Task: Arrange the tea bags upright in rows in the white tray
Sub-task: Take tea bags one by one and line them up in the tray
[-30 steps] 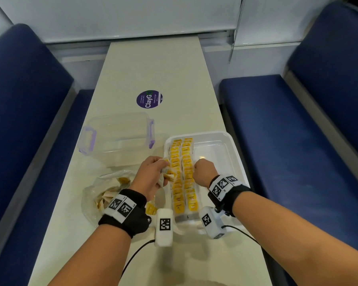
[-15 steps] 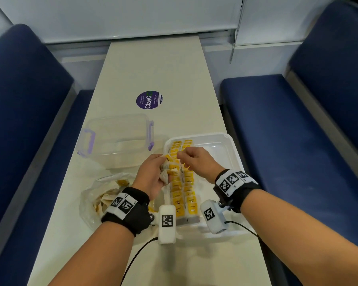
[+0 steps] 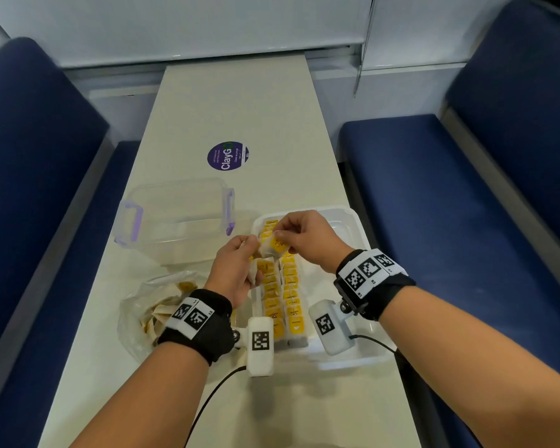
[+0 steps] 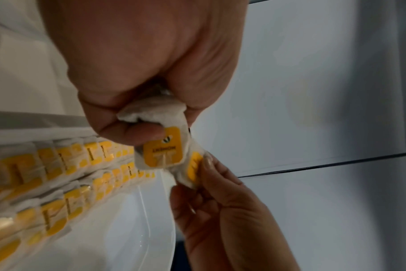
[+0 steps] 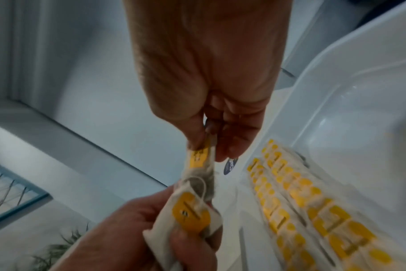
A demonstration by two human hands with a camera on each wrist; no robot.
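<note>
Above the white tray, where two upright rows of tea bags fill its left part, the right hand pinches one tea bag from the left hand's clutched bunch; its right part and a plastic bag of loose ones remain.

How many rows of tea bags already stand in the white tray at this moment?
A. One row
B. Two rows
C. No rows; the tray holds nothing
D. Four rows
B: the head view shows two rows of yellow-labelled tea bags standing side by side along the left part of the white tray, while its right part holds none.
</note>
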